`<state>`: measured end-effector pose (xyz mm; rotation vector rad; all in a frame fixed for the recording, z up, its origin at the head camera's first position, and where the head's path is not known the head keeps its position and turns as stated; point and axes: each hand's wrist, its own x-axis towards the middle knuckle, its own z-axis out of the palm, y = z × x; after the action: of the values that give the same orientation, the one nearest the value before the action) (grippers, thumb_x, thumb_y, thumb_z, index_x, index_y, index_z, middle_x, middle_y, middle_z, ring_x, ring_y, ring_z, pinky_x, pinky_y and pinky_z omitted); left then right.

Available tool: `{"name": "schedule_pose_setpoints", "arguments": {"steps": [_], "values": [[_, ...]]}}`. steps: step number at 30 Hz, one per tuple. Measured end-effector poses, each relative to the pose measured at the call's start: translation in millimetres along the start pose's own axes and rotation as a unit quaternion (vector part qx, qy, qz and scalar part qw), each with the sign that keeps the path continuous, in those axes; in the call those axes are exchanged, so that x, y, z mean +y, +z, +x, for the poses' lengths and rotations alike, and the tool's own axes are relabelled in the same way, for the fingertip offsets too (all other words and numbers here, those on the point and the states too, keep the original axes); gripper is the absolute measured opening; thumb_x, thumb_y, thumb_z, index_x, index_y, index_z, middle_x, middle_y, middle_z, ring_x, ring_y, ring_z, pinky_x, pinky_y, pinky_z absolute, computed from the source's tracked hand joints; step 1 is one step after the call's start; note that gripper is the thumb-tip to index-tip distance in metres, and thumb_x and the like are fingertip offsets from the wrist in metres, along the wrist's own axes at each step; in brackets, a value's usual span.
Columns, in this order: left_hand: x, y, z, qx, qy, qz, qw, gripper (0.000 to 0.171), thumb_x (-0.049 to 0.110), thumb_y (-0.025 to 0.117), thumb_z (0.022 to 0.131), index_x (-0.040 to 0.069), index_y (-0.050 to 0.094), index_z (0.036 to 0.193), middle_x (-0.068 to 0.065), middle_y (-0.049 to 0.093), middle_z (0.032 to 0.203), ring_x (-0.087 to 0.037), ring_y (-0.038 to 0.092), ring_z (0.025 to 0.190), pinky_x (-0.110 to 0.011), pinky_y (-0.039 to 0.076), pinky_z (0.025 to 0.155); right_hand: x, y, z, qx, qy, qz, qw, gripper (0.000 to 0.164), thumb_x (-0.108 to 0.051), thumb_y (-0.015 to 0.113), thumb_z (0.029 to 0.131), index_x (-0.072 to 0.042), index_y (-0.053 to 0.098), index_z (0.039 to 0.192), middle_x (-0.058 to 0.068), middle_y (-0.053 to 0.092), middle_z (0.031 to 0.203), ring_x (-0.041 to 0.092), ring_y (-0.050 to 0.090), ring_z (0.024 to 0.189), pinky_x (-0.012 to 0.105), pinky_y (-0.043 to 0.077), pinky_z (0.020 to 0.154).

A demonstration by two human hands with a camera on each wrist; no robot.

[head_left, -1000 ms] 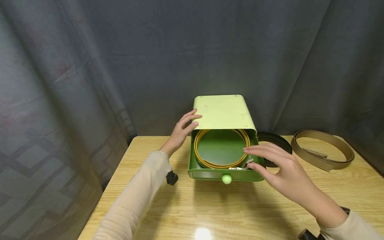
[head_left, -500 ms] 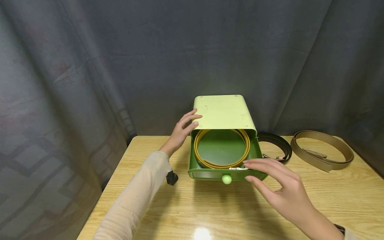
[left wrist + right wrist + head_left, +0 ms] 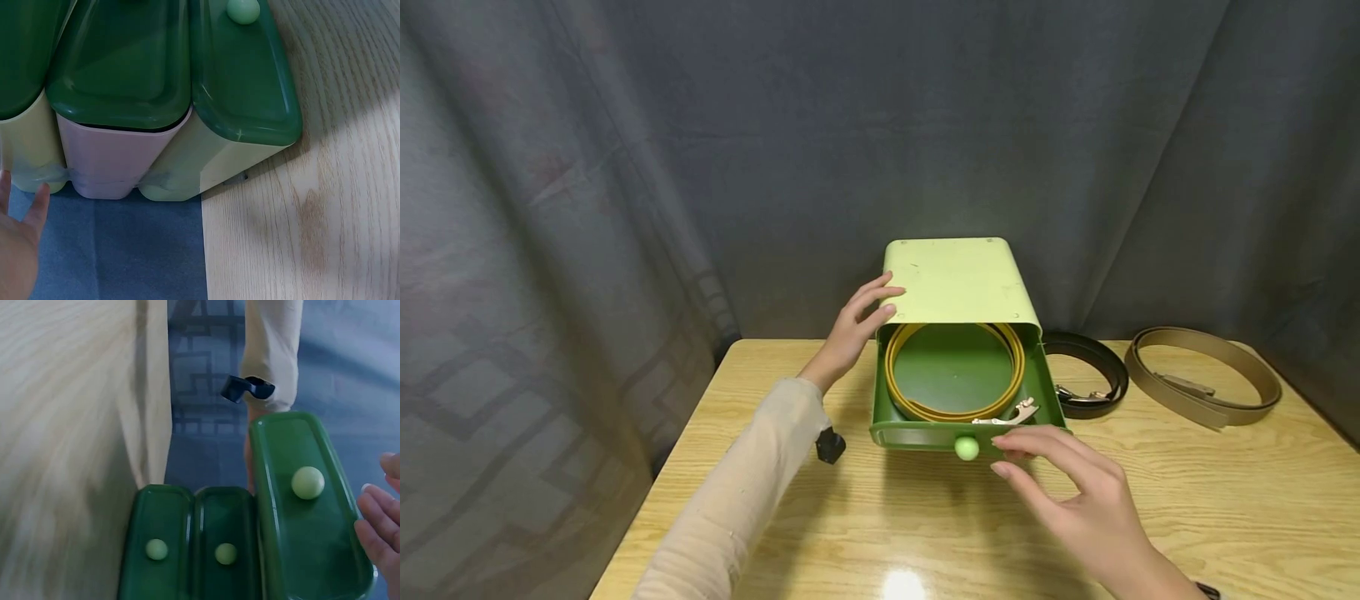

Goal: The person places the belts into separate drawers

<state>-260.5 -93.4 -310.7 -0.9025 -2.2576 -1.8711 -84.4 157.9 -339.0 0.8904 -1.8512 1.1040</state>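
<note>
A coiled yellow belt (image 3: pixel 1017 358) with a silver buckle (image 3: pixel 1022 412) lies in a pulled-out green drawer (image 3: pixel 917 435). Its housing has a pale green top (image 3: pixel 958 279), and my left hand (image 3: pixel 846 337) rests on that top's left edge, fingers spread. My right hand (image 3: pixel 1075 504) holds nothing; its thumb and fingers are apart, just right of the drawer's round knob (image 3: pixel 967 447). In the right wrist view the right hand's fingers (image 3: pixel 378 525) show beside the drawer front (image 3: pixel 312 550). The back of the drawer is hidden under the top.
Right of the drawer a coiled black belt (image 3: pixel 1105 358) with a metal buckle lies on the wooden table (image 3: pixel 790 517). Farther right is a coiled tan belt (image 3: pixel 1240 354). A grey curtain (image 3: pixel 820 150) hangs behind. Two more knobbed drawer fronts (image 3: pixel 159 512) show in the right wrist view.
My right hand has drawn back from the belt's buckle, down and toward the drawer knob. The buckle now shows fully inside the drawer. The left hand has stayed put.
</note>
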Motion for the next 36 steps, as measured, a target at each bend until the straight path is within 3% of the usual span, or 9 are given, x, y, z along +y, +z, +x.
{"name": "schedule_pose_setpoints", "arguments": {"steps": [8,13,16,21,26,31,36], "values": [[-0.7,0.5,1.1,0.002,0.002,0.002,1.0,0.035,0.008,0.05,0.103,-0.009,0.054,0.135,-0.018,0.026,0.159,-0.03,0.019,0.148,-0.061,0.017,0.115,7.4,8.3,-14.8,-0.014,0.035,-0.013,0.999,0.031,-0.037,0.064,0.096,-0.008,0.074,0.1,-0.001,0.071,0.093,0.006,0.062,0.08,0.013,0.05,0.078],[-21.2,-0.7,8.0,0.005,0.0,0.003,1.0,0.036,0.011,0.05,0.104,-0.004,0.054,0.137,-0.01,0.026,0.161,-0.026,0.018,0.148,-0.056,0.019,0.116,9.9,12.3,-21.1,-0.031,0.049,-0.017,0.998,0.028,-0.035,0.066,0.096,-0.009,0.074,0.102,-0.002,0.071,0.096,0.007,0.063,0.079,0.014,0.05,0.076],[-32.1,-1.0,11.5,0.006,0.001,0.008,0.9999,0.036,0.014,0.049,0.105,0.0,0.055,0.138,-0.003,0.026,0.161,-0.021,0.019,0.148,-0.053,0.023,0.116,10.3,12.7,-24.0,-0.05,0.072,-0.025,0.996,0.02,-0.023,0.076,0.089,-0.01,0.073,0.105,-0.003,0.071,0.096,0.008,0.064,0.079,0.013,0.05,0.078],[-35.2,0.1,11.6,0.009,0.004,0.015,0.9998,0.035,0.017,0.051,0.105,0.006,0.058,0.137,0.004,0.029,0.159,-0.014,0.023,0.146,-0.049,0.029,0.114,11.3,13.0,-27.2,-0.076,0.112,-0.051,0.99,0.038,-0.002,0.083,0.076,-0.013,0.072,0.11,-0.003,0.07,0.095,0.008,0.064,0.079,0.013,0.049,0.079],[-34.3,1.1,10.7,0.012,0.004,0.017,0.9998,0.034,0.017,0.051,0.105,0.007,0.059,0.136,0.006,0.03,0.158,-0.011,0.023,0.145,-0.047,0.03,0.113,15.3,16.8,-28.4,-0.071,0.1,-0.058,0.991,0.033,-0.014,0.082,0.082,-0.015,0.072,0.113,-0.005,0.072,0.098,0.005,0.065,0.077,0.014,0.05,0.076],[-35.1,-0.1,10.1,0.013,0.007,0.012,0.9998,0.034,0.017,0.05,0.105,0.006,0.058,0.136,0.005,0.03,0.158,-0.013,0.023,0.146,-0.048,0.029,0.114,17.3,21.9,-28.7,-0.066,0.094,-0.054,0.992,0.042,-0.002,0.084,0.075,-0.015,0.072,0.113,-0.004,0.073,0.098,0.003,0.066,0.075,0.014,0.052,0.072],[-35.8,-2.2,9.1,0.012,0.006,0.007,0.9999,0.035,0.016,0.05,0.105,0.003,0.057,0.137,0.001,0.028,0.16,-0.016,0.021,0.147,-0.05,0.025,0.115,19.2,25.8,-27.6,-0.06,0.097,-0.028,0.993,0.037,0.001,0.082,0.076,-0.012,0.073,0.11,-0.001,0.074,0.097,0.003,0.067,0.075,0.016,0.054,0.069]]}}
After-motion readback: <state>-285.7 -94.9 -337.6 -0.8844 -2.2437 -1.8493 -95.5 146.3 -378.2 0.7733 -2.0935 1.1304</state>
